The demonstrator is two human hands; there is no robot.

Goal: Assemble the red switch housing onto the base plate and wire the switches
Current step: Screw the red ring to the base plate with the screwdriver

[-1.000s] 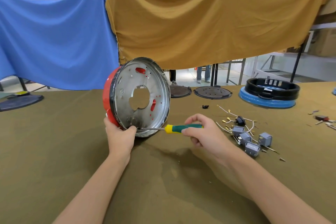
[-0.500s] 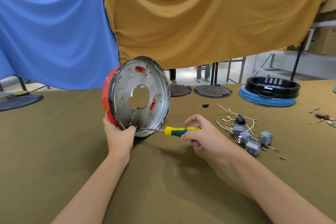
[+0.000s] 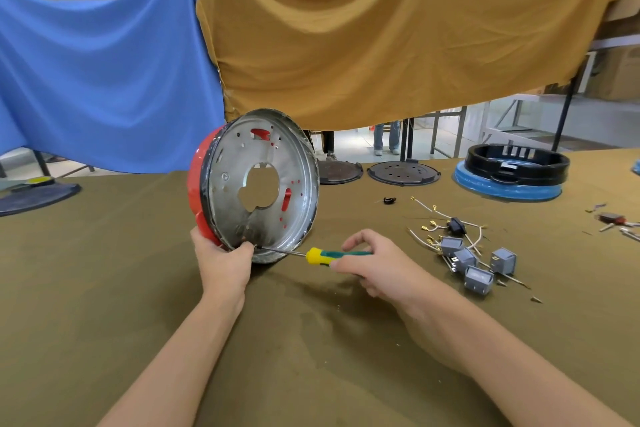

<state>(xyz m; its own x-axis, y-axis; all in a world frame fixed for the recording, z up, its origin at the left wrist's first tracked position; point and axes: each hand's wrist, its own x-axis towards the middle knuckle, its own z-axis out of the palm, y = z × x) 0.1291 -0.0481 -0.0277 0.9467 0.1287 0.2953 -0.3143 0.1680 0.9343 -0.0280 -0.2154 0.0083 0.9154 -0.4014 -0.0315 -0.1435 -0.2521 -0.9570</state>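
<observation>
Right hand [image 3: 377,267] fingers regripped on screwdriver [image 3: 329,254], base plate [image 3: 263,184] unmoved

Bare tabletop [image 3: 104,288] lies open near and left of the upright base plate [image 3: 263,184]. Right of the screwdriver [image 3: 332,254], grey switches [image 3: 478,267] and loose wires [image 3: 446,218] clutter the way; black discs [image 3: 403,173] line the far edge.

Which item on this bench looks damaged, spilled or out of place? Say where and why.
Dark scorch-like smudging marks the base plate near its lower rim, by the screwdriver tip. Small metal bits lie scattered on the cloth beside the grey switches. Nothing else stands out.
</observation>
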